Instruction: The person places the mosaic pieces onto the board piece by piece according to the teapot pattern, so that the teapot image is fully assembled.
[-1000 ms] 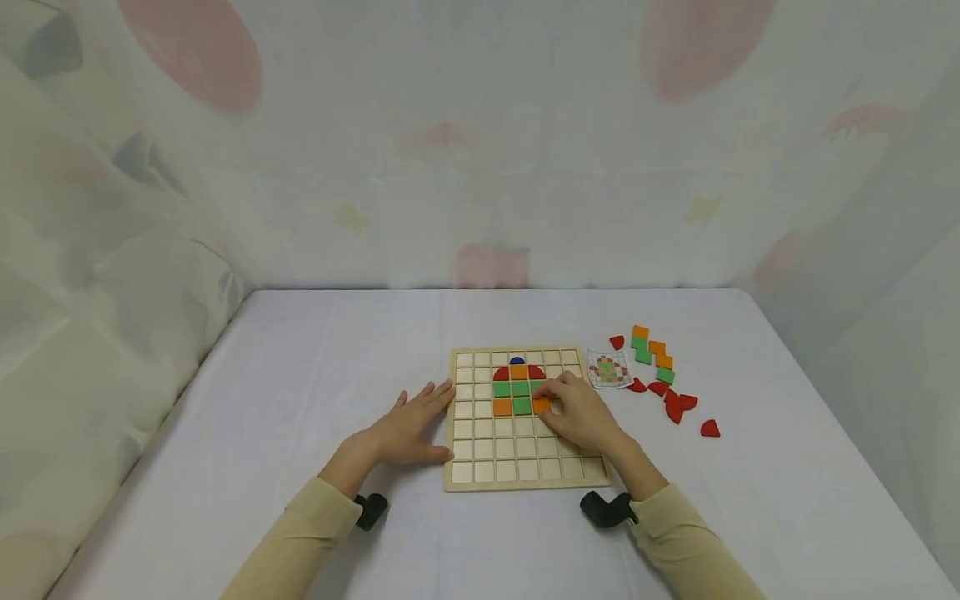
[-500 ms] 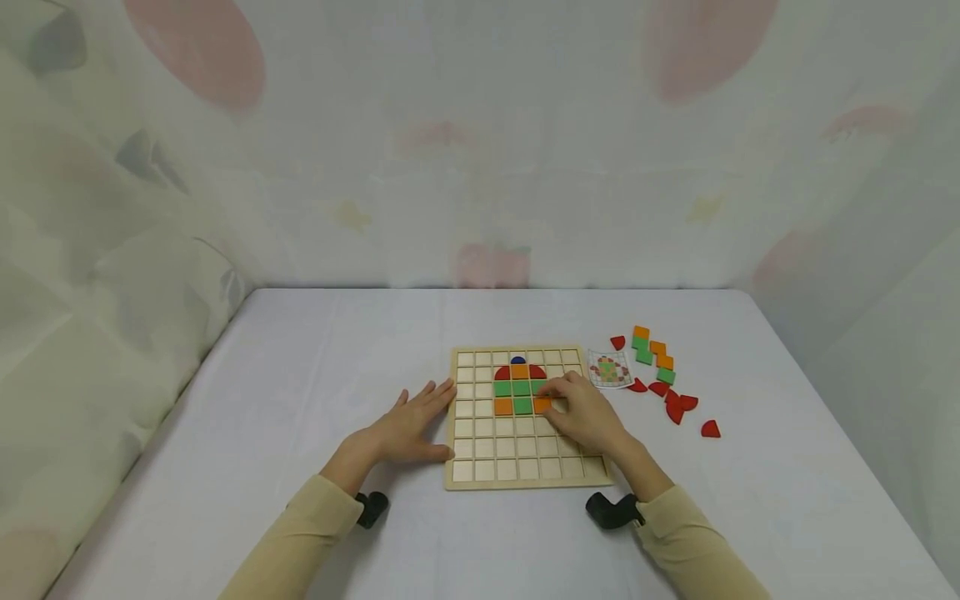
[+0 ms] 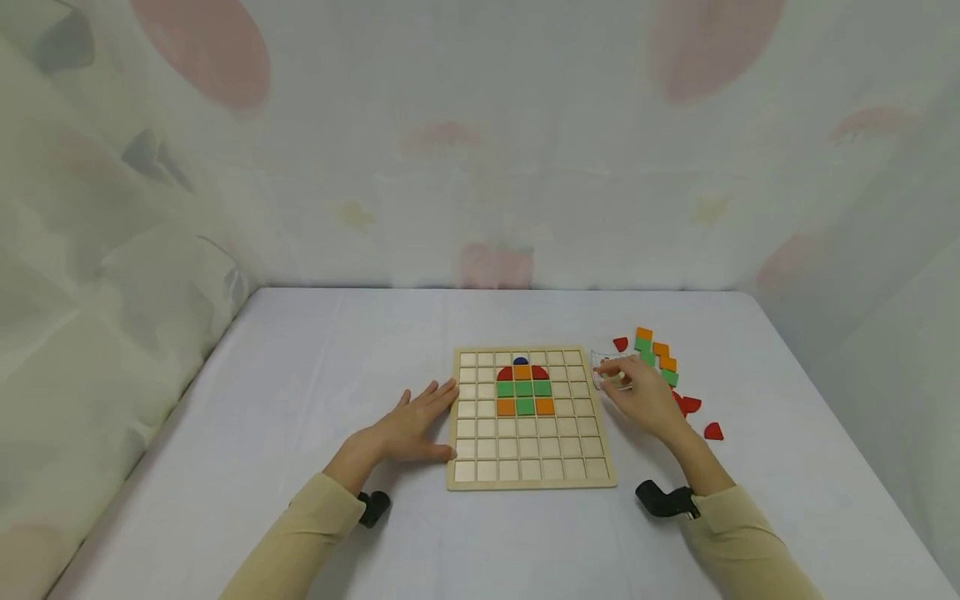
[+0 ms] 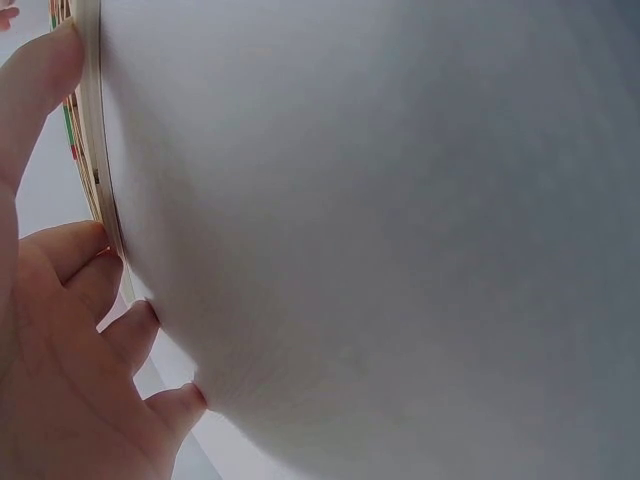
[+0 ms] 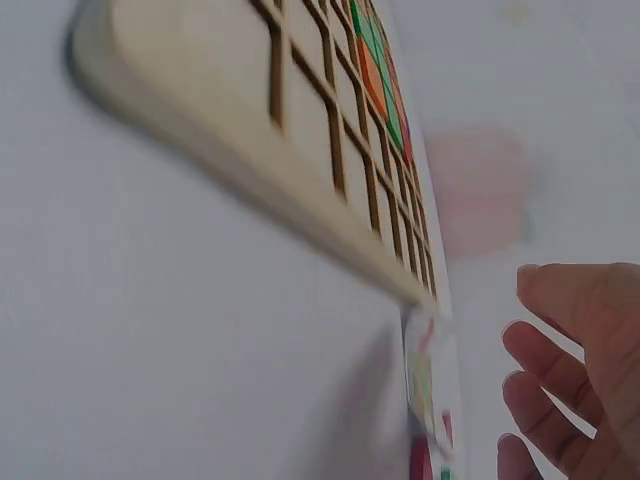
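I see the left hand, fingers spread and unclenched, braced at the gridded board on the table, presumably steadying it. The right hand, fingers parted, grasping nothing visible, hangs over the printed card, likely beside the board for reference.

The right hand has left the orange tile at the right of the nearest tile row on the board, baring it and the green tile beyond, and moved right, partly covering the picture card.
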Available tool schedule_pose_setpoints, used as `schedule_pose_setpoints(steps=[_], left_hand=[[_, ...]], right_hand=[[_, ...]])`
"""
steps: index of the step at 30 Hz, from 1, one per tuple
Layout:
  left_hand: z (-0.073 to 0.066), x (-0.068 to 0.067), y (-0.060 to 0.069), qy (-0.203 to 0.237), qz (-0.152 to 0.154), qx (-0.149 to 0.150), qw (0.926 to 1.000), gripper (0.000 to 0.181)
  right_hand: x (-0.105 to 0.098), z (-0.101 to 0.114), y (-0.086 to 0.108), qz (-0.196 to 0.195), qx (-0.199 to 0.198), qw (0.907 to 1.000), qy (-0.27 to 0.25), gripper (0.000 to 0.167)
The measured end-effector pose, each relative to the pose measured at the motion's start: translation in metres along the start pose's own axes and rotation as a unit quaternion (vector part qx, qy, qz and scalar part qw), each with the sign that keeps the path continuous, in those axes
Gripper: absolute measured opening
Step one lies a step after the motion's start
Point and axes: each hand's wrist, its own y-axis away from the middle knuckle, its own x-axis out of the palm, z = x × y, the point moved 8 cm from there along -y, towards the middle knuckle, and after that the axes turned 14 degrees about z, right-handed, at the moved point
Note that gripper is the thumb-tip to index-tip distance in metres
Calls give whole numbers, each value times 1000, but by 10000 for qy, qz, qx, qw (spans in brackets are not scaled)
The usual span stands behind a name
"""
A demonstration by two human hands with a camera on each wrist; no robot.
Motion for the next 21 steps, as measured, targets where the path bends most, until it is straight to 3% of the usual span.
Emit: schedule_pose_setpoints(steps=[10,16,21], left_hand=[[3,3,0,-11,-16,-111,9999,93],[3,3,0,15,-63,-56,10000,92],[2,3,-1,-32,-71,-22,10000,92]], right_hand=[[-37,-62,15,11,681,9977,50,26],[-41,-93,21,452,1271,9909,24,30],[-41,-104,23,756,1345,9880,100,31]])
